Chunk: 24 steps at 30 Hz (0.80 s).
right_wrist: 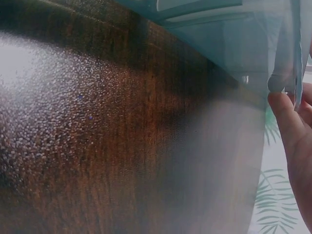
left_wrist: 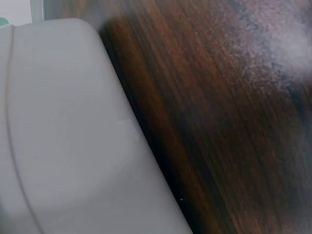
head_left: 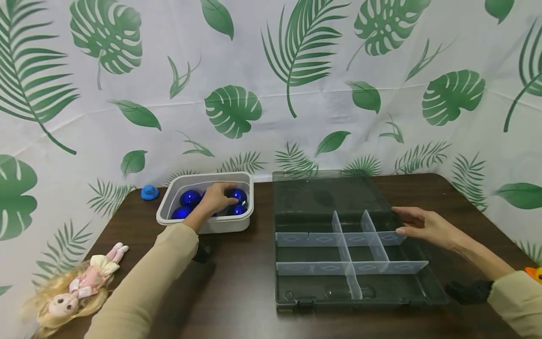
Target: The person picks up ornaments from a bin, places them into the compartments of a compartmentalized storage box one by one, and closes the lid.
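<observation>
On the table (head_left: 237,287), near its back-left corner, the tub (head_left: 228,227) of blue balls (head_left: 190,198) lies lengthwise along the back edge. The left hand (head_left: 217,197) reaches in, thumb and forefinger apart; I can't tell its grip. The right hand (head_left: 429,228) pinches the right side of the open box (head_left: 313,291), whose lid (head_left: 326,193) points backward; diamonds mark its dividers (head_left: 311,268).

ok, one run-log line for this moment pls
left hand: at blue balls in white container, grip unclear | right hand: holds divided case, right edge | case lid: open

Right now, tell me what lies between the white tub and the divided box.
In the head view, only bare brown tabletop separates the white tub from the divided box.
</observation>
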Each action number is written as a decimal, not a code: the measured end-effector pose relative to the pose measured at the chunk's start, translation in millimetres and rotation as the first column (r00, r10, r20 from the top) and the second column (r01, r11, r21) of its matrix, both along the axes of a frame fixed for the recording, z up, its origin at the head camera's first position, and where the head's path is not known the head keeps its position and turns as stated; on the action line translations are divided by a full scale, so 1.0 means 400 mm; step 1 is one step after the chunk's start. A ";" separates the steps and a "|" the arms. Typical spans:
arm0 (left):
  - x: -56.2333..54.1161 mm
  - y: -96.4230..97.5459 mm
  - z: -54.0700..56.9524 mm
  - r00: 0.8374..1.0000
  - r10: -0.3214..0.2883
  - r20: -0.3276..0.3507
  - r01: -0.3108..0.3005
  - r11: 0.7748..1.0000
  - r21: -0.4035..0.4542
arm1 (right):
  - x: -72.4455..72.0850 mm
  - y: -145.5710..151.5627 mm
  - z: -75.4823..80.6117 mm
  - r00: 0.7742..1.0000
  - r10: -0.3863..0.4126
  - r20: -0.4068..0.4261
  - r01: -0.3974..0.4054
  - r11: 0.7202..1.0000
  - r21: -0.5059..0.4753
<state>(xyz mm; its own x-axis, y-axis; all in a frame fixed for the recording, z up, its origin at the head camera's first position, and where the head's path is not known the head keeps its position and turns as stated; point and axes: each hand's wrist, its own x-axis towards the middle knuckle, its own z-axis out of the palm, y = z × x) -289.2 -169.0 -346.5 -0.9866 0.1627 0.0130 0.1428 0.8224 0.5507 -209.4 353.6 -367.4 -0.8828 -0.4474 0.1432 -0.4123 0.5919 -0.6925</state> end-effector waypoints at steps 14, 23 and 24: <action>0.008 -0.010 0.020 0.997 0.035 -0.069 -0.032 0.999 0.041 | -0.008 0.004 -0.010 1.000 -0.006 -0.019 0.006 1.000 0.013; 0.047 0.012 0.125 0.994 0.055 -0.090 -0.031 0.969 0.246 | -0.007 0.004 -0.004 1.000 -0.030 -0.006 0.030 0.999 0.027; 0.052 0.031 0.137 0.996 0.040 -0.084 -0.015 0.960 0.280 | -0.007 0.003 -0.004 1.000 -0.029 0.000 0.029 0.999 0.024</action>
